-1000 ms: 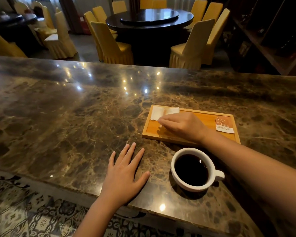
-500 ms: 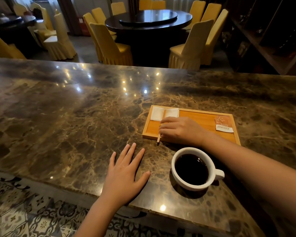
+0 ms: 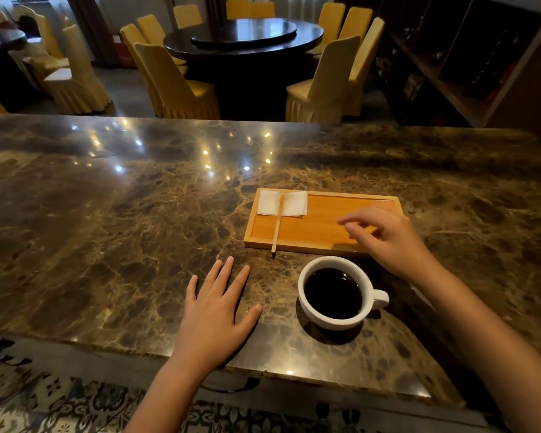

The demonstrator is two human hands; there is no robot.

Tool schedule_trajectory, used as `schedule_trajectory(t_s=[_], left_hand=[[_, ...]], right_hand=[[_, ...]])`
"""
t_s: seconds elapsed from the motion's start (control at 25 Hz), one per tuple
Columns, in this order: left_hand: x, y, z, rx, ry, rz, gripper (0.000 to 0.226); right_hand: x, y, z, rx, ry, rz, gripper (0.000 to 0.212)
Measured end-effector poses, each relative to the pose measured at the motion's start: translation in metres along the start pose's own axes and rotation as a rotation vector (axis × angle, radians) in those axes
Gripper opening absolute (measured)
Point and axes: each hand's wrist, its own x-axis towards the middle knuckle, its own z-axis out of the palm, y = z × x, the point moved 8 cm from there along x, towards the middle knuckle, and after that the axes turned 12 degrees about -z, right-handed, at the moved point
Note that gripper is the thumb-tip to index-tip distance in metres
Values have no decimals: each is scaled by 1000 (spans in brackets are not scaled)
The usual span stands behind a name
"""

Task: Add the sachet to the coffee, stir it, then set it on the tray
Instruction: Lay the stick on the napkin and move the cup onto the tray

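A white cup [image 3: 325, 321] of black coffee [image 3: 333, 292] stands on the marble counter, just in front of a wooden tray [image 3: 310, 232]. My right hand [image 3: 388, 235] hovers over the tray's right end with its fingers apart and nothing in them. It covers the spot where the sachet lay, so the sachet is hidden. A wooden stir stick [image 3: 277, 226] lies from a white napkin [image 3: 294, 203] across the tray's front edge. My left hand [image 3: 214, 310] rests flat on the counter, left of the cup.
The marble counter [image 3: 122, 229] stretches wide to the left and far side; its front edge runs just below my left wrist. Beyond it stand a round dark table [image 3: 244, 39] with yellow-covered chairs [image 3: 175, 85] and dark shelves [image 3: 469, 64] at the right.
My right hand let go of the stir stick and moved right, to the tray's right end. The stick now lies still across the napkin and tray edge. My left hand stayed put.
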Motion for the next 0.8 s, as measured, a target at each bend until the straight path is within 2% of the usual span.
schedule_trajectory(t_s=[0.08,0.16,0.4,0.52,0.64,0.8], left_hand=[[0,0,1,20,-3,7,71],[0,0,1,26,-1,13,72],[1,2,2,9,-5,28,74],[1,3,1,10,-2,35,75],[0,4,0,-2,2,39,76],[0,4,1,7,-2,39,76]], right_hand=[[-35,1,-6,107,-4,140,18],[-62,-3,-5,181,-11,199,19],[-97,-5,7,254,-14,290,17],[-103,-4,16,410,4,361,14],[-106,-4,22,542,28,410,19],[-105,-6,26,569,28,409,23]])
